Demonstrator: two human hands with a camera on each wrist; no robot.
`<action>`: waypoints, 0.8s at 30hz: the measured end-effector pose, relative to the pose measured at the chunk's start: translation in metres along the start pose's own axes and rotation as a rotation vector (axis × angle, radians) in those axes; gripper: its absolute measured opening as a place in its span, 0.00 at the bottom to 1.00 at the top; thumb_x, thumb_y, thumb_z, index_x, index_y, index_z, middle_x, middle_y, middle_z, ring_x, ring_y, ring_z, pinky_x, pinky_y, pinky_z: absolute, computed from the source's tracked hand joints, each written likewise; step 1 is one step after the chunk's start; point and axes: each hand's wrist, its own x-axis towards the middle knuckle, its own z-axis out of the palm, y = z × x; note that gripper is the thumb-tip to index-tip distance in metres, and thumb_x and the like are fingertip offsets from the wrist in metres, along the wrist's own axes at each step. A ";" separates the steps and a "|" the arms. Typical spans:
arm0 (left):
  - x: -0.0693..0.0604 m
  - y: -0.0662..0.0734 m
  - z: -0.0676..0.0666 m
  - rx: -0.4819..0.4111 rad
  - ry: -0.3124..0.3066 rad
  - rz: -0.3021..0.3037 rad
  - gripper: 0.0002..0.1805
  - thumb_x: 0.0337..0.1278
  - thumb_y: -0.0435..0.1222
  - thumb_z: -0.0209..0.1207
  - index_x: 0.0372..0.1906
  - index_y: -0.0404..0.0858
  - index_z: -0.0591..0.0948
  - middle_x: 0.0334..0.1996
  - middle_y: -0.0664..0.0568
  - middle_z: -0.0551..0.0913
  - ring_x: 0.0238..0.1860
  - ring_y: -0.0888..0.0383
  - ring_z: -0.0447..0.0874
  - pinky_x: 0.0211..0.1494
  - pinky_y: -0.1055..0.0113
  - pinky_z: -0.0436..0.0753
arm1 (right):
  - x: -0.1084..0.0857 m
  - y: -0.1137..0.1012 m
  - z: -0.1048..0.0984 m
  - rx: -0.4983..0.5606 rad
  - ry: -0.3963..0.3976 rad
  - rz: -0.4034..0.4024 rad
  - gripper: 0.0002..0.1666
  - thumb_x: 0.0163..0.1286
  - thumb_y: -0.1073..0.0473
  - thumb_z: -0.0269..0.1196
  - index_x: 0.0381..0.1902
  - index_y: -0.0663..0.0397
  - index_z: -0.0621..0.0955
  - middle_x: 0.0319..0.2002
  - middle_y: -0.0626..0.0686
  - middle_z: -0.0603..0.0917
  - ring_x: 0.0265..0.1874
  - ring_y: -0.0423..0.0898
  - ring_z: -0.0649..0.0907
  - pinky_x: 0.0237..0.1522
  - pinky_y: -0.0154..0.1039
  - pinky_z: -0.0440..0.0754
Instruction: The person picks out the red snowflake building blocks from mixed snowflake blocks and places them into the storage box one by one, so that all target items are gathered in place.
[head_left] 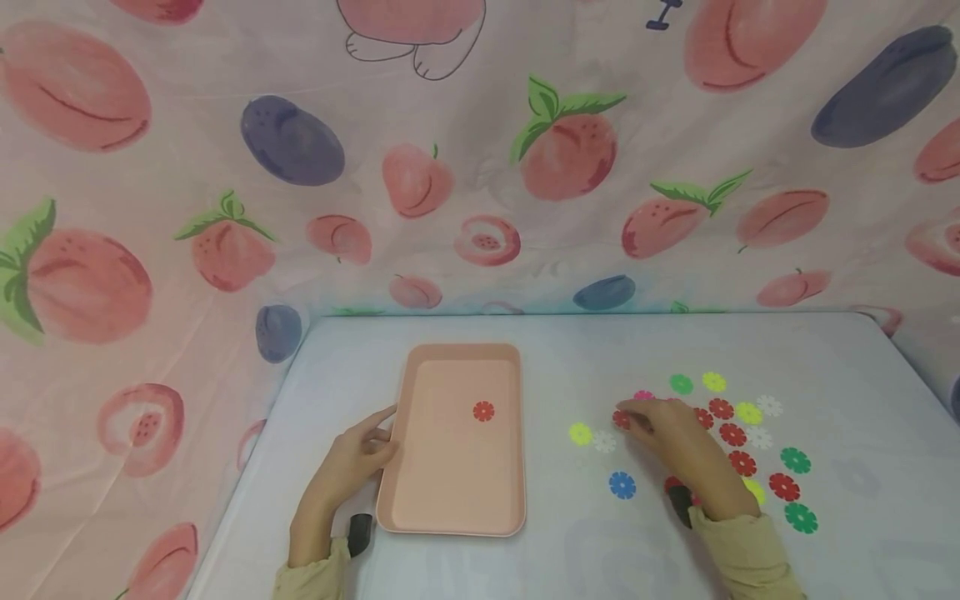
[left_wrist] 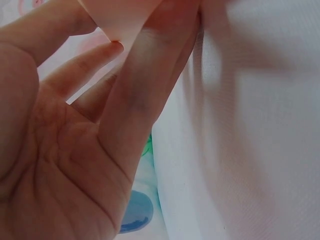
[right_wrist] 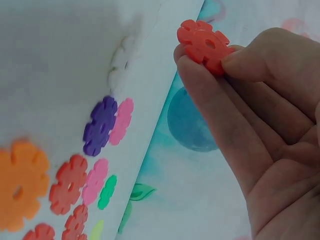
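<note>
A pink tray lies on the left part of the table, with one red flower-shaped disc in it. My left hand touches the tray's left side; in the left wrist view that hand has its fingers against the tray's edge. Right of the tray, my right hand pinches a red disc above the table. The right wrist view has this red disc between thumb and fingers of the hand.
Several discs lie around and beyond my right hand, among them a blue one, a yellow one, a white one and a green one. A fruit-patterned cloth hangs behind the white table.
</note>
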 end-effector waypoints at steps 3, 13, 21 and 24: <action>0.000 0.000 0.000 0.003 0.001 0.005 0.33 0.64 0.32 0.61 0.73 0.43 0.68 0.47 0.42 0.83 0.43 0.52 0.87 0.38 0.65 0.87 | 0.002 -0.002 0.003 0.006 0.014 -0.008 0.18 0.59 0.66 0.72 0.49 0.60 0.86 0.45 0.59 0.88 0.48 0.59 0.86 0.48 0.53 0.85; 0.001 -0.001 0.000 0.010 0.006 0.004 0.33 0.64 0.33 0.62 0.73 0.43 0.68 0.47 0.42 0.84 0.43 0.52 0.87 0.39 0.64 0.87 | 0.008 -0.013 0.009 0.037 -0.016 -0.023 0.18 0.62 0.64 0.71 0.50 0.60 0.86 0.47 0.59 0.88 0.50 0.59 0.85 0.50 0.54 0.84; 0.000 0.000 0.000 0.009 0.003 0.001 0.33 0.64 0.33 0.62 0.73 0.43 0.68 0.48 0.42 0.84 0.43 0.52 0.87 0.38 0.65 0.87 | 0.012 -0.025 0.014 0.069 -0.011 -0.031 0.16 0.63 0.66 0.69 0.49 0.61 0.86 0.47 0.59 0.88 0.49 0.58 0.86 0.49 0.53 0.85; 0.000 0.000 0.000 0.004 -0.002 0.001 0.33 0.65 0.33 0.62 0.73 0.43 0.67 0.48 0.41 0.83 0.42 0.52 0.87 0.38 0.65 0.87 | 0.014 -0.028 0.016 0.076 -0.012 -0.044 0.16 0.63 0.66 0.69 0.49 0.62 0.86 0.47 0.59 0.88 0.49 0.58 0.86 0.49 0.52 0.85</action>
